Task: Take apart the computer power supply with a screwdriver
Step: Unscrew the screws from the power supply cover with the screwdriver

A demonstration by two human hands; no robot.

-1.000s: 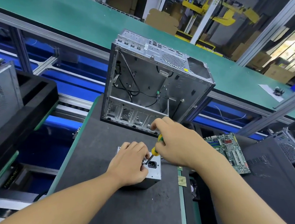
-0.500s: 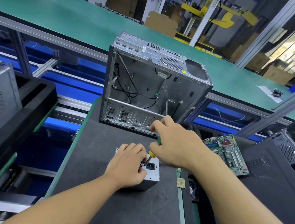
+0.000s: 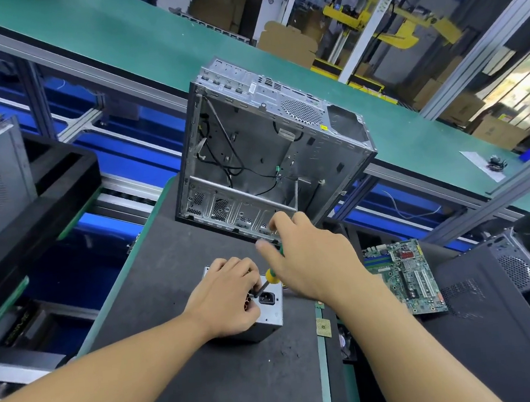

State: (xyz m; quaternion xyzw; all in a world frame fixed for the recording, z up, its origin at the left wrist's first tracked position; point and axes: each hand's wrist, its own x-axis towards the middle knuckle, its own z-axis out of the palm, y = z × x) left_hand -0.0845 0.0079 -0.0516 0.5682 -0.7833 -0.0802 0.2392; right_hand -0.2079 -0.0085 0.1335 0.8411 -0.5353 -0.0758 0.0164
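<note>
The power supply (image 3: 272,312) is a small grey box on the dark desk (image 3: 209,382), in front of the big open computer case (image 3: 269,155). The left hand (image 3: 225,297) is curled over the box and holds it down. The right hand (image 3: 307,261) is wrapped round the yellow and green screwdriver (image 3: 269,277). Its tip points down at the box, right by the black socket (image 3: 267,297). I cannot see the screw; the left fingers hide it.

To do this well, I think the left hand should press hard so the box does not slide. The screwdriver should sit straight in the screw and push down while it turns, or the tip may slip out.

A moment ago the right hand's fingers were all tucked tight on the handle. Now one finger sticks out, maybe to take a new hold. The left hand holds the box the same way.
</note>
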